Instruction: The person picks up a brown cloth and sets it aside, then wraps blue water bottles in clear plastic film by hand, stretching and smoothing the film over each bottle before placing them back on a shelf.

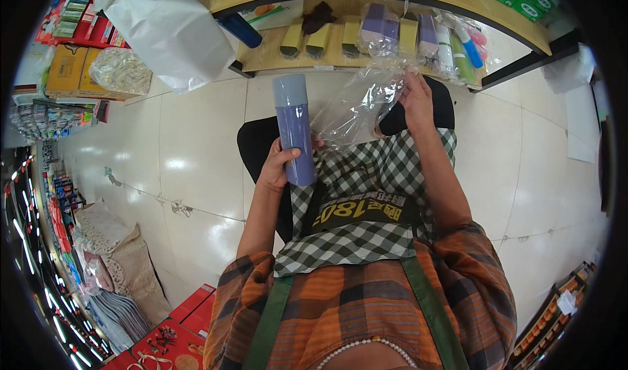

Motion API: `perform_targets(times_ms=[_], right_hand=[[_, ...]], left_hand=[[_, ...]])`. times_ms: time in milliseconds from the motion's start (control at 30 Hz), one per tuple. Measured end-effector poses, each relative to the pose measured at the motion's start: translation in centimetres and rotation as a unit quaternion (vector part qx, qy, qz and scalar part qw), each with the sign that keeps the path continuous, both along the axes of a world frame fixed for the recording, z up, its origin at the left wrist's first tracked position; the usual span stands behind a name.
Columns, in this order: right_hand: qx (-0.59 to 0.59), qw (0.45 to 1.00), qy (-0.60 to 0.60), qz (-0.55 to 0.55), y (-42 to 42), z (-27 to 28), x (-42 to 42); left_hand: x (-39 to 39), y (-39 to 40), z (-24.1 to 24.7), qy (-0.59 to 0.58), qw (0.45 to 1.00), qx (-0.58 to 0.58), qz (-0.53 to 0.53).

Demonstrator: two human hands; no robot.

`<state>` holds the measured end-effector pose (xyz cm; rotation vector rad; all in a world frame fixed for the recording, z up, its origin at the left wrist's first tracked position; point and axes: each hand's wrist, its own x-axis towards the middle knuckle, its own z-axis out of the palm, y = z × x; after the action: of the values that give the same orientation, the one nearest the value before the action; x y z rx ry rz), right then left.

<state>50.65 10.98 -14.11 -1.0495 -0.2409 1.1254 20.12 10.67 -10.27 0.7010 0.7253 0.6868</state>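
My left hand point(277, 165) grips the lower half of a purple thermos flask point(294, 134) with a grey-blue cap. The flask stands nearly upright in the picture, in front of my left leg. In my right hand point(417, 97) is the upper end of a clear plastic bag point(355, 107), pinched at the fingertips. The crinkled bag spans the gap between both hands, and its lower end reaches the left fingers behind the flask. Whether those fingers hold it is hard to tell. Below lies my green-and-white checked apron point(343, 245).
Ahead, a wooden shelf point(267, 61) carries several yellow-and-dark boxes point(318, 40), purple boxes point(375, 26) and wrapped bottles point(461, 58). A white plastic bag point(171, 39) hangs at its left. Cardboard boxes point(68, 70) stand further left. Red boxes point(171, 335) lie behind my left side.
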Motion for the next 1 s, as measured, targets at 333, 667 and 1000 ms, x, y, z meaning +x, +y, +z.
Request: perform_targets(times_ms=[333,667,1000], right_hand=[[-0.054,0.982,-0.161,-0.088,0.2,-0.8,2.5],[0.157,0.713,-0.673,0.124,-3.9,6.3,-6.6],[0.077,0.732,-0.666,0.124,-3.4,4.4,-7.0]], left_hand=[[-0.6,0.0,0.8,-0.059,0.997,-0.035,0.033],[1.2,-0.4,2.8,-0.106,0.993,-0.053,0.021],[1.6,-1.0,3.4,0.104,0.993,0.049,-0.016]])
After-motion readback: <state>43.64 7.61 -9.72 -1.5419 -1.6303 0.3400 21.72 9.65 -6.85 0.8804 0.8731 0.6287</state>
